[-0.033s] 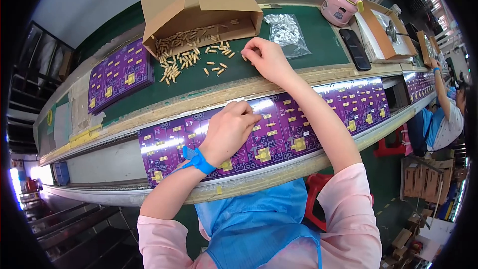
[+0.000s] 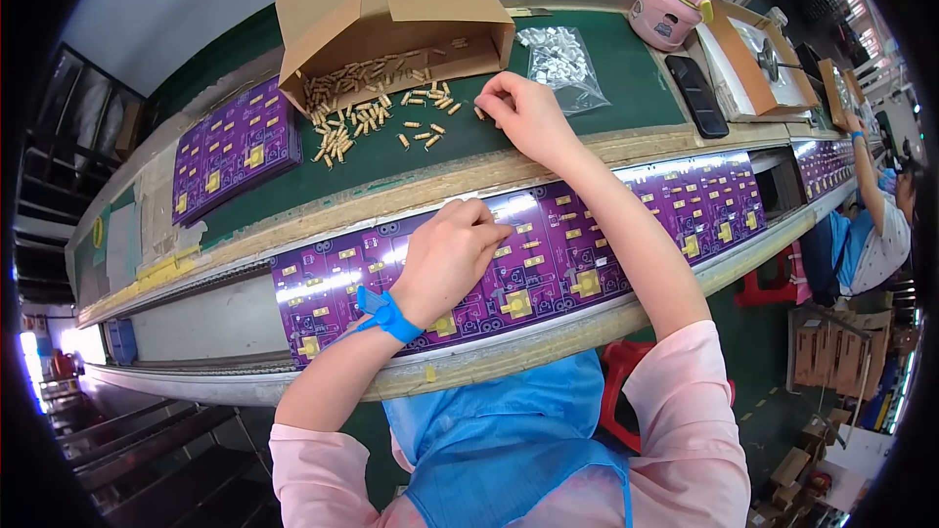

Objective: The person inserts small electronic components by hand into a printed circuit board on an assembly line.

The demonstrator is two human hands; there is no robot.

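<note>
My right hand [image 2: 528, 119] is above the green mat, its thumb and fingertips pinched on a small brass-coloured cylindrical part [image 2: 479, 113]. To its left lie many loose parts of the same kind [image 2: 367, 118], spilling from the mouth of an open cardboard box [image 2: 391, 10]. Over the purple circuit boards [image 2: 577, 244] on the rail is my left hand [image 2: 448, 256], with a blue strap [image 2: 388, 316] round the wrist. Its fingers are bent together near the board surface; whatever is between the fingertips is hidden.
A stack of purple boards [image 2: 235, 152] stands left of the box. Behind my right hand lie a clear bag of white pieces [image 2: 562, 66] and a black phone [image 2: 696, 96]. A pink lidded container [image 2: 673, 5] stands at the back. Another person [image 2: 871, 225] works at far right.
</note>
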